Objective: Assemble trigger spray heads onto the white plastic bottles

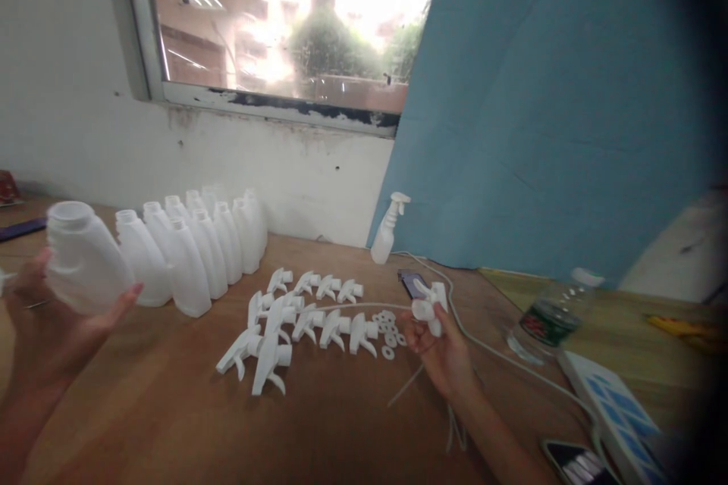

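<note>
My left hand holds a white empty plastic bottle tilted, its open neck up, at the far left. My right hand is closed on a white trigger sprayer head with a thin dip tube trailing left over the table. Between the hands lie several loose trigger sprayer heads and small white washers on the wooden table. Several empty white bottles stand in rows behind them.
A finished spray bottle stands by the blue curtain. A phone and white cable lie right of my right hand. A clear water bottle, a blue-and-white box and another phone sit at right.
</note>
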Action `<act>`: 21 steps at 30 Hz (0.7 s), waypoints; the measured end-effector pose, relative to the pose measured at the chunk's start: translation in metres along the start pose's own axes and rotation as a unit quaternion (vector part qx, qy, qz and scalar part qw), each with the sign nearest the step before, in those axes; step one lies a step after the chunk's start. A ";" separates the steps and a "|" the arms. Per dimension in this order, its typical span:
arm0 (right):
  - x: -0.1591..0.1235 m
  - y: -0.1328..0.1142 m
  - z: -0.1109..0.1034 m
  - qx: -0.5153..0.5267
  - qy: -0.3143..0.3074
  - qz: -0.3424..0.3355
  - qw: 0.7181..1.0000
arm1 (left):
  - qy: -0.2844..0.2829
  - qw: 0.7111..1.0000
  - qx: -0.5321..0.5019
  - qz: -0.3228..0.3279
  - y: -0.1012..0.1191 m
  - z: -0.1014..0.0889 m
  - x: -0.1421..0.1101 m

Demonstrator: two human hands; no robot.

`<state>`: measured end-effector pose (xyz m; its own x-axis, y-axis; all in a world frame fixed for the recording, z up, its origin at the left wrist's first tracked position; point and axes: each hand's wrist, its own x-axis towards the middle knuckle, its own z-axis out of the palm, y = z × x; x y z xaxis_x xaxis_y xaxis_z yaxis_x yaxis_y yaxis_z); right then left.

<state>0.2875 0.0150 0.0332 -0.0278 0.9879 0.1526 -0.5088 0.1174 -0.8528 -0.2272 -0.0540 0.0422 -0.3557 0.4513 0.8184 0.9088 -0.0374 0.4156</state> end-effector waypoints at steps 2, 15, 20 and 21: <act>0.003 -0.001 -0.003 0.053 -0.001 0.013 0.999 | 0.060 0.991 0.042 0.113 0.033 0.002 -0.005; 0.009 0.002 -0.008 0.101 0.041 0.002 0.994 | -0.058 0.965 0.015 0.255 0.097 0.045 -0.044; 0.011 0.006 -0.012 0.062 0.023 -0.005 0.998 | -0.080 0.964 0.006 0.255 0.094 0.049 -0.045; 0.011 0.008 -0.013 0.054 0.019 -0.006 0.998 | -0.089 0.962 0.001 0.257 0.095 0.050 -0.045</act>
<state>0.2944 0.0279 0.0219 0.0102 0.9900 0.1409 -0.5981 0.1190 -0.7925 -0.1138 -0.0330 0.0244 0.1839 0.5186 0.8350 0.9552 -0.2946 -0.0274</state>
